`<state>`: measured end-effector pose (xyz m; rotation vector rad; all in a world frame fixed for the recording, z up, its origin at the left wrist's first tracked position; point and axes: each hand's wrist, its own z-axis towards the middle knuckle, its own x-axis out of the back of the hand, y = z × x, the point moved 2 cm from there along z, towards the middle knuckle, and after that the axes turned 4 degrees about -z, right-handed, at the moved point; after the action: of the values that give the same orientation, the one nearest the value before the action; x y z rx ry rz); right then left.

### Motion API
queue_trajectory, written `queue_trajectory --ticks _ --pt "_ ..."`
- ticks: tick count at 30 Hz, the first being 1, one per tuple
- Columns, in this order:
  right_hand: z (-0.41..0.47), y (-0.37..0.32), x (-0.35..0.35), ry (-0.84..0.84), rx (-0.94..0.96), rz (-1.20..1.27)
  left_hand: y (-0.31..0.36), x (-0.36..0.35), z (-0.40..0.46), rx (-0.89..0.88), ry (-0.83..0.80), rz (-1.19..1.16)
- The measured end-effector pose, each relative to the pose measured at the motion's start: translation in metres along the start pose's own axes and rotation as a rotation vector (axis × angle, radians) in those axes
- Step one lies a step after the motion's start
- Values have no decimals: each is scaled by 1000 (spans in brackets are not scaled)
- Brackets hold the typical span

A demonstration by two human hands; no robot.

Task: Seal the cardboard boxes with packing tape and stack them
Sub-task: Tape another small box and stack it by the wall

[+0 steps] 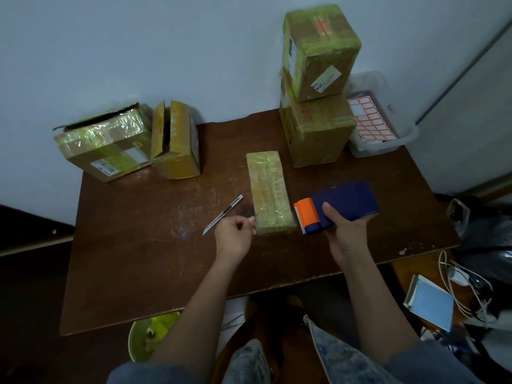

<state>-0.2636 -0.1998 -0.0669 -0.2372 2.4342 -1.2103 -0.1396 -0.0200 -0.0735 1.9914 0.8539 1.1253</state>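
**Boxes and tape on the counter**

A flat, narrow box (270, 191) lies lengthwise at mid-counter, wrapped in glossy tape. Just right of it is the tape dispenser (336, 207) — blue body, orange toothed head — held above the surface. Two taped boxes stand stacked at the back right: top box (321, 51) on bottom box (317, 131). At the back left, two more — a wide box (104, 142) and an upright box (176, 139), both with flaps ajar.

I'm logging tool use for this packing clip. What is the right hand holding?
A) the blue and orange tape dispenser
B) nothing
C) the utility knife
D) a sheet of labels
A: the right hand grips the tape dispenser, while the utility knife lies loose on the table.
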Motion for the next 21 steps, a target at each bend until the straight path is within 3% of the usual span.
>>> queue_trajectory --ticks 7,21 --pt "-6 5 -1 -39 133 -186 -9 -6 -4 -103 54 64" --pt "-8 19 1 -37 161 -204 -18 -10 4 -129 75 94"
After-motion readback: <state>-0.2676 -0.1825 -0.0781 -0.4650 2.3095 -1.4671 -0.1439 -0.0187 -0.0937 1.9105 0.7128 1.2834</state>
